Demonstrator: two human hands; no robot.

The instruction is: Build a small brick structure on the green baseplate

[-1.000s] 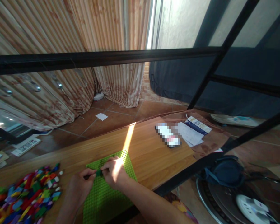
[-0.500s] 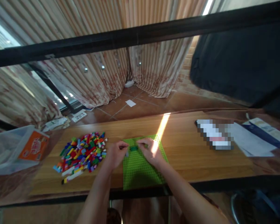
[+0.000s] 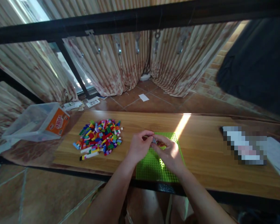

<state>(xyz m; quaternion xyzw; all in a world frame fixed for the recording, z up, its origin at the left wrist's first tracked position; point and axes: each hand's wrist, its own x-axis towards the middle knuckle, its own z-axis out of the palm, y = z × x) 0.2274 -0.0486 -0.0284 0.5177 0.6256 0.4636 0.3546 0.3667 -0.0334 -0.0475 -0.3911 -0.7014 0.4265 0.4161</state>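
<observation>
A bright green studded baseplate (image 3: 154, 165) lies on the wooden table (image 3: 200, 149) near its front edge. My left hand (image 3: 138, 147) and my right hand (image 3: 169, 154) meet over the plate's far edge. Their fingertips pinch a small piece (image 3: 154, 141) between them; it is mostly hidden and I cannot tell its colour. A heap of several small bricks in many colours (image 3: 99, 138) lies on the table left of my left hand.
A clear plastic tub with an orange label (image 3: 38, 122) stands at the table's left end. A pixelated flat object (image 3: 245, 145) and papers (image 3: 278, 155) lie at the right. A black metal bar (image 3: 130, 21) crosses overhead; striped curtains (image 3: 121, 68) hang behind.
The view has swung left, bringing the brick heap and tub fully into sight. My hands stay over the baseplate's far edge and have drawn closer together, covering the small green piece.
</observation>
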